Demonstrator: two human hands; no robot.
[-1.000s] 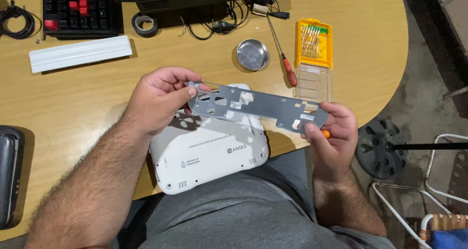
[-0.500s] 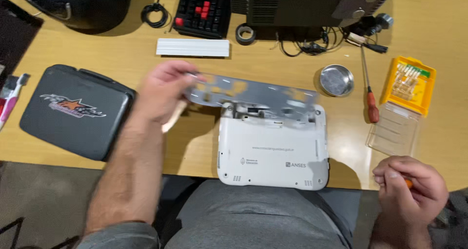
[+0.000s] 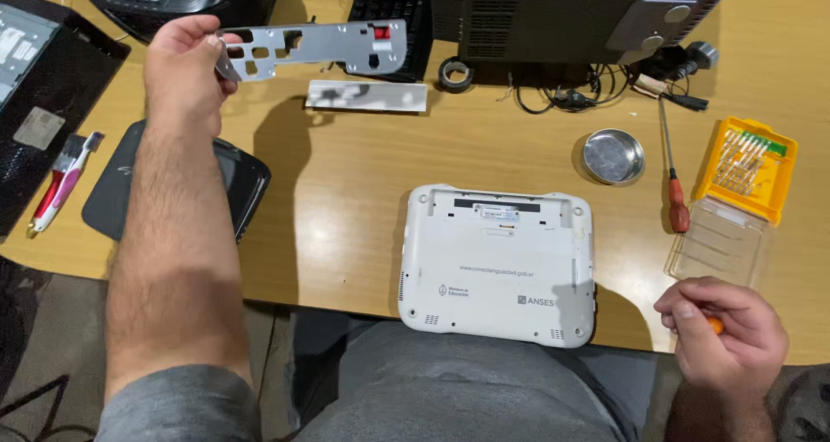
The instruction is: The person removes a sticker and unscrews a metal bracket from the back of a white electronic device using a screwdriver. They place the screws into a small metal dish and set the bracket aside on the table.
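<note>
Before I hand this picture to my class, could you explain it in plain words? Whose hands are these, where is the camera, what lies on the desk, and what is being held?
There is one view, from a camera worn on a person's head, looking down at their own arms and lap. No machine is at work here, only two bare hands.

The left hand is raised over the far left of the wooden desk and pinches one end of a long grey metal bracket with cut-out holes. The right hand rests closed at the near desk edge around something small with an orange tip; what it is cannot be seen.

A small white laptop lies closed, underside up, at the near edge. To its right are a round metal dish, a red-handled screwdriver and a yellow bit case. On the left lie a dark zip case and a brush.
</note>
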